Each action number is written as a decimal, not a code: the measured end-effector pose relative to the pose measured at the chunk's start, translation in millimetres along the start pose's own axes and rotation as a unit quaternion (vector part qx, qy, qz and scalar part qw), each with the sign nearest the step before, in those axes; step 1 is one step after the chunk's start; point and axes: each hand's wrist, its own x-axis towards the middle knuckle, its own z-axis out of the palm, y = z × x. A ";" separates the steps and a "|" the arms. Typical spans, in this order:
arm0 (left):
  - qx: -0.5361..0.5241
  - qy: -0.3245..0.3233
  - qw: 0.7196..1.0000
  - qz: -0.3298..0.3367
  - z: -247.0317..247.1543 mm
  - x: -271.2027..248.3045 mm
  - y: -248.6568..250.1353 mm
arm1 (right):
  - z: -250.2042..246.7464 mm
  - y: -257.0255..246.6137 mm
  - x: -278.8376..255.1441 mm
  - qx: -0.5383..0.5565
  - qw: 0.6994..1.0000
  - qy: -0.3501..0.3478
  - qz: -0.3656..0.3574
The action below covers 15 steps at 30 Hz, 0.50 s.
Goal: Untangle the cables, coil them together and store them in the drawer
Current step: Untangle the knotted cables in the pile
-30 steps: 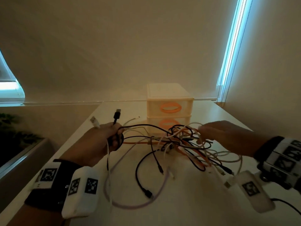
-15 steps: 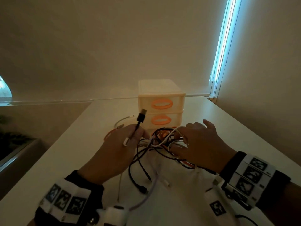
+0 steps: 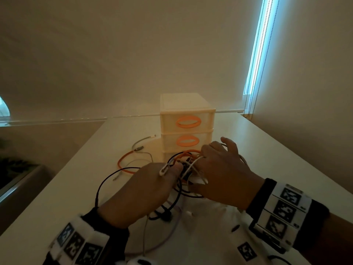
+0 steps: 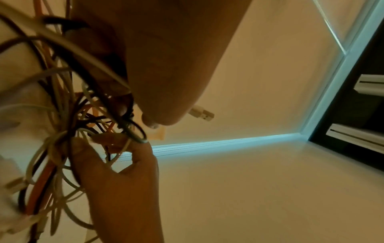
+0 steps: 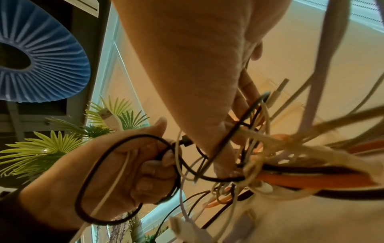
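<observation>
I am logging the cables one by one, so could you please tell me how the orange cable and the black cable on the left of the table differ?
The orange cable looks thicker than the thin black cable. The orange cable's loop lies nearer the drawer unit; the black cable arcs closer to the person, beside the left hand. The orange cable runs toward the tangle at the right hand; the black cable passes under the left hand. Both lie looped on the table, still uncoiled.

L hand (image 5: 116, 171) grips a black cable (image 5: 93, 166) & a white one w/ USB plug (image 5: 106, 115) sticking up, R hand (image 5: 197, 69) fingers (image 5: 239, 105) dug into the cable tangle (image 5: 259, 164), fake palm plant (image 5: 51, 144) behind.
</observation>
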 end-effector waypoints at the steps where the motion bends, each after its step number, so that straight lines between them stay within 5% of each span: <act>1: 0.001 -0.010 1.000 -0.002 1.6 0.2 -2.2 | 0.3 -1.6 -1.2 -0.006 1.000 -0.025 -0.007; 10: 0.081 -0.133 0.987 -0.036 17.4 -0.6 -5.8 | 4.0 1.1 0.1 -0.007 0.996 -0.092 -0.005; 15: 0.062 -0.156 0.985 -0.048 27.5 -3.1 2.0 | 9.6 9.0 1.5 0.083 0.992 -0.094 -0.001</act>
